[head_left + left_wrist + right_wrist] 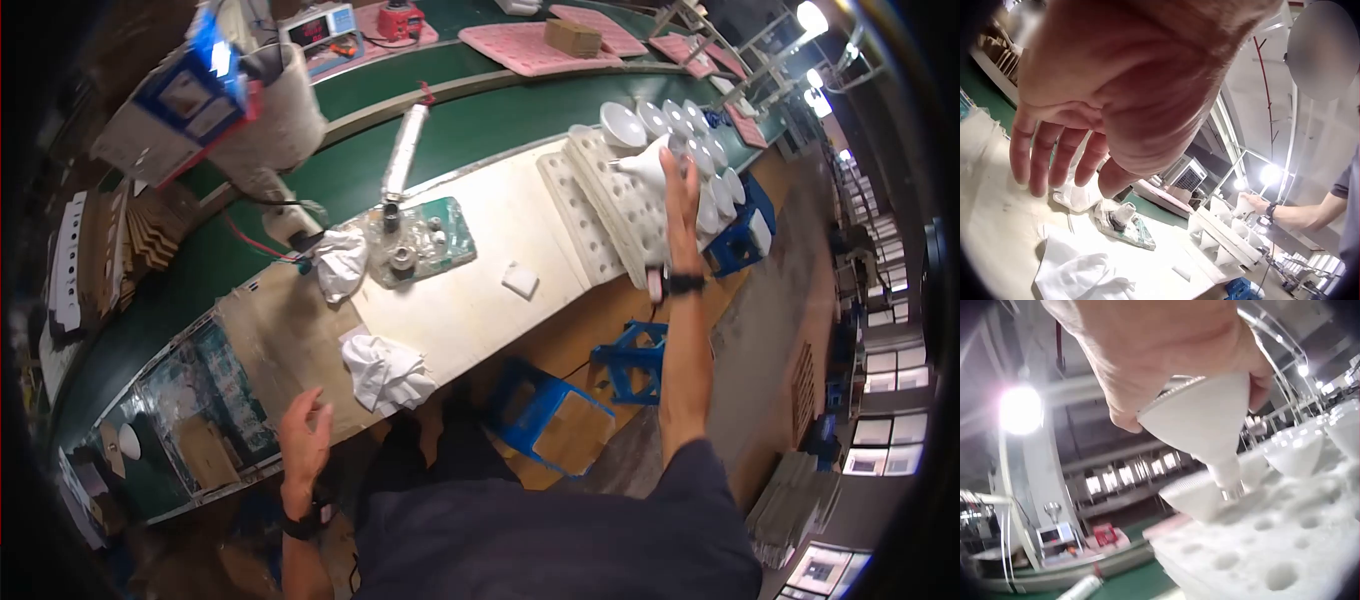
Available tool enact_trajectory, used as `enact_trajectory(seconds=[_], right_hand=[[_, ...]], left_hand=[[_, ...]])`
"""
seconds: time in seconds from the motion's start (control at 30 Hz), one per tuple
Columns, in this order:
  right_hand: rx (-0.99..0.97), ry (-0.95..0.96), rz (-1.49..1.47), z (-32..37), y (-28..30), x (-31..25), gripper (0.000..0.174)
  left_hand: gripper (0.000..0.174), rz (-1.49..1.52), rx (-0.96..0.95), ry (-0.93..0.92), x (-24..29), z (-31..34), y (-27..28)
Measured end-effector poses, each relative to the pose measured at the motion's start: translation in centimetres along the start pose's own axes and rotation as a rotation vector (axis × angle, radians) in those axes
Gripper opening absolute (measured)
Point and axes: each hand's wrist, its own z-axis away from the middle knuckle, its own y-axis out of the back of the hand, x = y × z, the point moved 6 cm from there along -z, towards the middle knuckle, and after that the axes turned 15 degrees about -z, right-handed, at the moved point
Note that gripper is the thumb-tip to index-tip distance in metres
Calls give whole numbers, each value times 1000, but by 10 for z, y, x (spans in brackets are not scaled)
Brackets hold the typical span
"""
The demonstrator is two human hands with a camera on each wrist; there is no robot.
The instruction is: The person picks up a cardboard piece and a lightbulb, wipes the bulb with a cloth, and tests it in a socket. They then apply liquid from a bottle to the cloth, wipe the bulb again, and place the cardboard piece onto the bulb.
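No legible text. The red digits on the display unit, right of the blue-and-white box in the head view, and the box's own printing are too indistinct to read.

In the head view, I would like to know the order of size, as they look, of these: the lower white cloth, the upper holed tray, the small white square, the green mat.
Largest to smallest:
1. upper holed tray
2. green mat
3. lower white cloth
4. small white square
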Motion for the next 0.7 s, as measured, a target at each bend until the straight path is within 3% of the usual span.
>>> enact_trajectory(seconds=[0.03,0.07,0.13,0.17,0.23,0.27,0.3,0.37,0.43,0.6,0.7], right_hand=[[-172,-166,-292,55,-31,-23,80],[-357,-352,-584,113,-63,-33,73],[-491,-479,-727,214,-101,-45,71],[-542,-544,-850,256,-114,-50,81],[-673,-666,-971,308,-145,-79,109],[-742,-717,-971,323,-158,-101,123],[-749,-720,-994,330,-164,-103,123],[-802,-802,-1068,342,-171,-103,143],[-917,-849,-1132,353,-170,-78,140],[-1232,-944,-1162,349,-164,-69,141],[-1280,-1023,-1118,339,-165,-82,143]], left_hand=[[36,163,-20,59,13,3,8],[39,229,-9,-39,38,4,15],[59,338,-104,-123,104,9,43],[69,417,-163,-142,119,13,50],[58,416,-71,-295,142,22,74],[52,420,-33,-347,149,27,86],[39,371,37,-397,152,32,98],[37,383,112,-350,150,44,103],[36,303,261,-334,157,58,112],[35,164,384,-371,189,77,117],[35,-54,429,-534,216,85,109]])
